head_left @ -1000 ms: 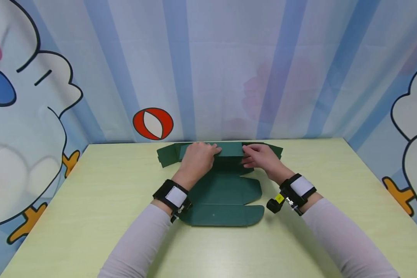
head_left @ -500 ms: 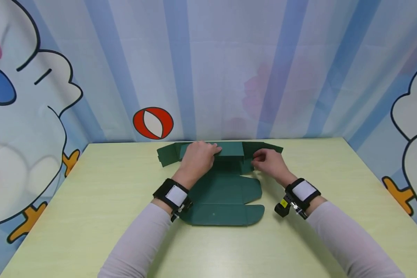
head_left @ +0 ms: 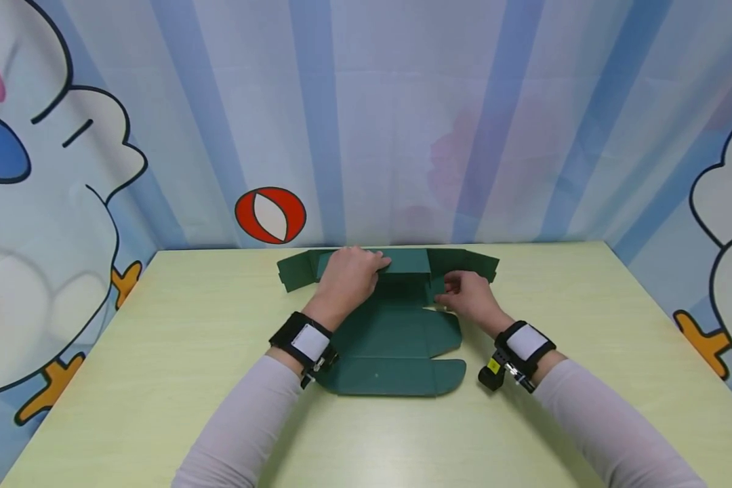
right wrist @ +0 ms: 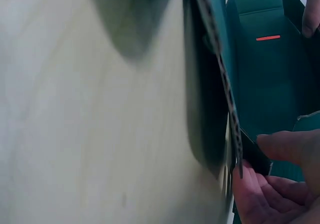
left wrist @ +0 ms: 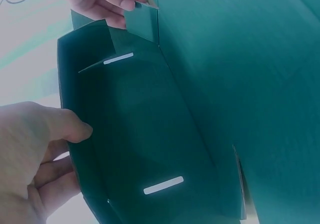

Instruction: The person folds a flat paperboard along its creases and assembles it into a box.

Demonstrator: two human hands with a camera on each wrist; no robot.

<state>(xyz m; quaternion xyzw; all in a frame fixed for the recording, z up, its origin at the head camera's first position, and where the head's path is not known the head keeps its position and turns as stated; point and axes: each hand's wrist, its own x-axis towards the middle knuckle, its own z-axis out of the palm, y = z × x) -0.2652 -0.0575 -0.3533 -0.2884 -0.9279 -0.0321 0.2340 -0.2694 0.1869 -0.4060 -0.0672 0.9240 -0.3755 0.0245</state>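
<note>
Green card makes up the carton (head_left: 378, 335), which lies partly folded by the middle of the table's (head_left: 585, 305) far edge, its flat part running toward the near side. Both arms reach in from that side, forearms slanting inward, pale sleeves (head_left: 244, 420) stopping short of black wrist straps (head_left: 526, 342). The left hand (head_left: 346, 274) bends over the raised wall (head_left: 409, 261), back upward; in the left wrist view its thumb presses the inner face and its fingers curl behind — clamped on that wall. The right hand (head_left: 472, 297), near the wall's right end, pinches a small flap (right wrist: 257, 156) — the right wrist view shows it caught between thumb and fingers. Beyond the table's far edge hangs a striped curtain (head_left: 396, 135).
</note>
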